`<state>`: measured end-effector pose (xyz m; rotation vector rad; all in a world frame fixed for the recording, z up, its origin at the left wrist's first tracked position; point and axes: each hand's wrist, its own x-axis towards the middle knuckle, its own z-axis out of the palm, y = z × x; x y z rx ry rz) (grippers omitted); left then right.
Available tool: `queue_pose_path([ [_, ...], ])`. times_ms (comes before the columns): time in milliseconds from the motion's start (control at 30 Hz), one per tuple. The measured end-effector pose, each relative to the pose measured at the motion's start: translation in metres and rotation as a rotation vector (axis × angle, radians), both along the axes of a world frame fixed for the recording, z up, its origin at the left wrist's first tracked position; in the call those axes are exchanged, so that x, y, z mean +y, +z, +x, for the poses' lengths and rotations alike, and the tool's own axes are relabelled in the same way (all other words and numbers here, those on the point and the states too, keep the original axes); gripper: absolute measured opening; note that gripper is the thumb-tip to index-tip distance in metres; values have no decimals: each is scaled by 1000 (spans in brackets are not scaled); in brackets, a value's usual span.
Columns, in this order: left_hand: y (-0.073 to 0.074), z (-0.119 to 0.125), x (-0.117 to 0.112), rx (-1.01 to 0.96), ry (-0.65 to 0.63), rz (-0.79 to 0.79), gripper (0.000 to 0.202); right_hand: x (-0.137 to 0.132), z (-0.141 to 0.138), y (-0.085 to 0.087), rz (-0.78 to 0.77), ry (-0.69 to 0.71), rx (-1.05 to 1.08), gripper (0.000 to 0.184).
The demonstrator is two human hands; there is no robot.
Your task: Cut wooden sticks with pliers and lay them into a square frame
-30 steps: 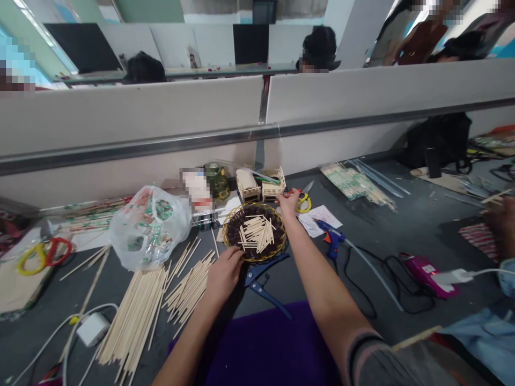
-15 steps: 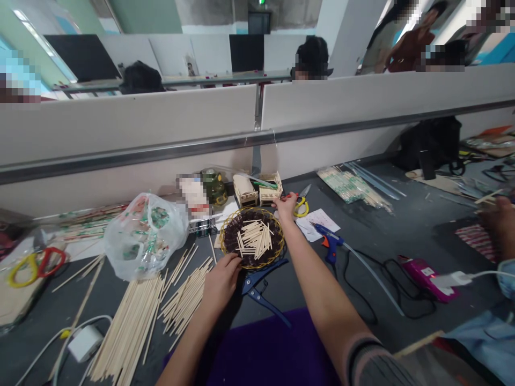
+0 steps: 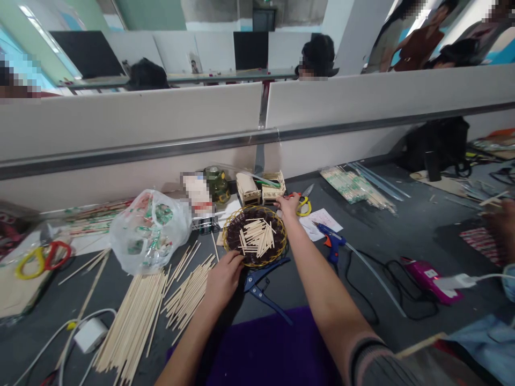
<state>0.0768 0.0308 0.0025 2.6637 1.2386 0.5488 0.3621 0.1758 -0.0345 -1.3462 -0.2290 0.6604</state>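
Note:
A round brown wicker basket [image 3: 231, 236] with a yellow rim holds a loose pile of short cut wooden sticks [image 3: 257, 237]. My left hand [image 3: 226, 273] has its fingers curled at the basket's near-left rim. Beyond the right rim, my right hand [image 3: 288, 207] is closed around the red handle of a pair of scissors [image 3: 304, 207], whose yellow handle and blades stick out to the right; its fingertips are partly hidden. Blue-handled cutters [image 3: 261, 292] lie just in front of the basket.
Long sticks [image 3: 131, 327] and shorter sticks [image 3: 189, 295] lie left, below a plastic bag [image 3: 151, 236]. Two small stick-built models [image 3: 273, 187] stand behind the basket. Right are a blue glue gun [image 3: 333, 241], its cord, a magenta power strip [image 3: 432, 281] and another person's hand [image 3: 505, 228].
The whole view has shifted slightly to the right. Both hands keep nearly the same places by the basket and scissors.

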Motion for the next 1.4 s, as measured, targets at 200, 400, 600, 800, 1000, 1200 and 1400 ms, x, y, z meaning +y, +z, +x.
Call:
queue_pose_path([
  [200,1,0,-1,5,9,-20,22,-1,-2,2,10,-16,32,64],
  [400,0,1,-1,-24,4,-11,23,0,-3,2,0,-36,32,61],
  [600,-2,5,2,-19,18,-39,23,2,-2,3,-31,-46,11,60],
  [800,-2,11,4,-4,37,-25,23,3,-3,5,-58,-39,3,59],
  [1000,4,18,0,71,82,-58,25,5,-4,11,-97,-57,-7,55],
  [1200,1,18,0,78,112,-69,24,6,-8,18,-115,-89,-9,52],
  [1400,-2,28,0,31,118,-41,25,-7,-7,24,-72,-50,-23,51],
])
